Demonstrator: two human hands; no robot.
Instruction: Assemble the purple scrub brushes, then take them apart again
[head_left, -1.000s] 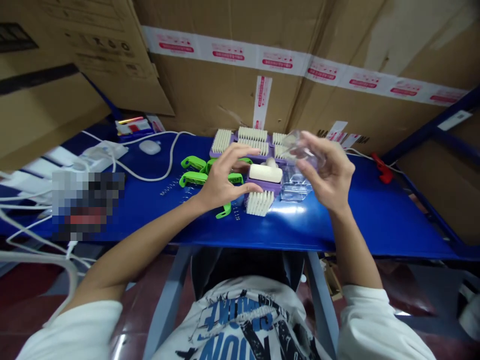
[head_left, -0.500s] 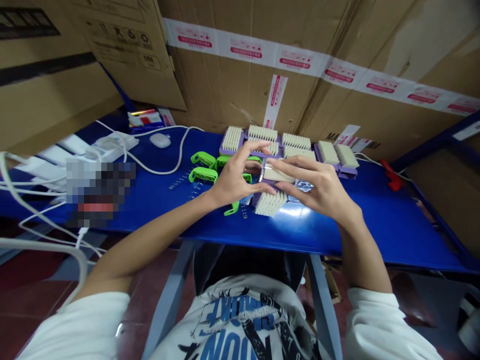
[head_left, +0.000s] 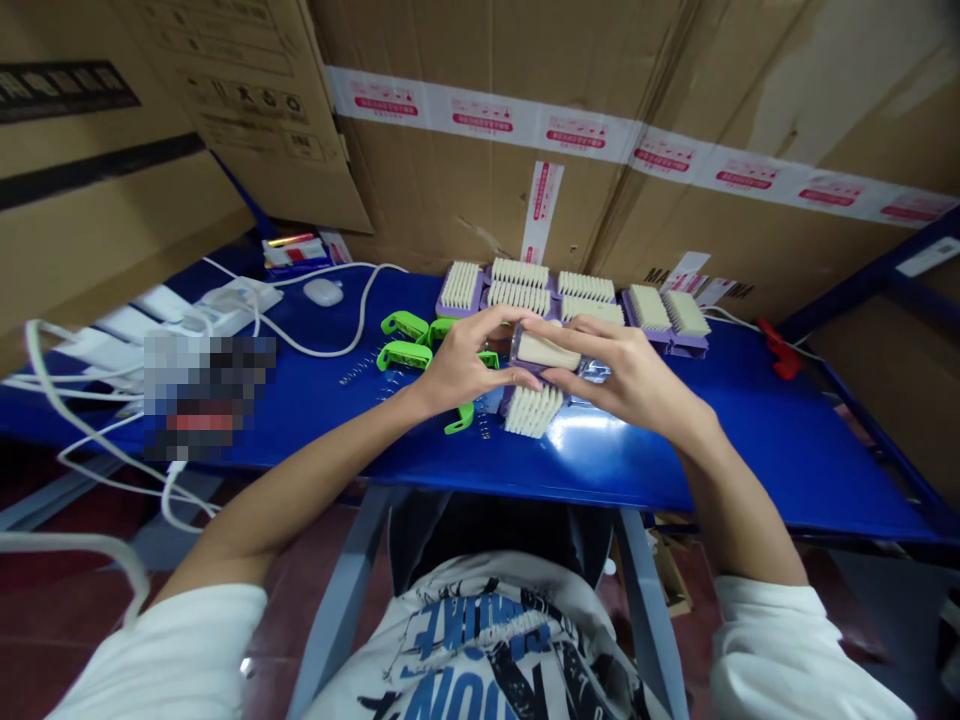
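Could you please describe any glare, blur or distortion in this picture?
Head view: white glare lies on the blue table beside the nearest toothed block; head view: the held block looks too soft for fine detail; head view: edges seem stretched, as through a wide lens; head view: a pixelated patch hides detail at left.

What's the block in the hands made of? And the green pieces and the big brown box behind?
Block: probably plastic, with a pale, ribbed-looking face and a purple edge; the pale part might be rubbery, I can't tell.
Green pieces: likely hard plastic, bright, evenly coloured and molded-looking.
Brown box: cardboard, dull and papery, with creases and printed tape.
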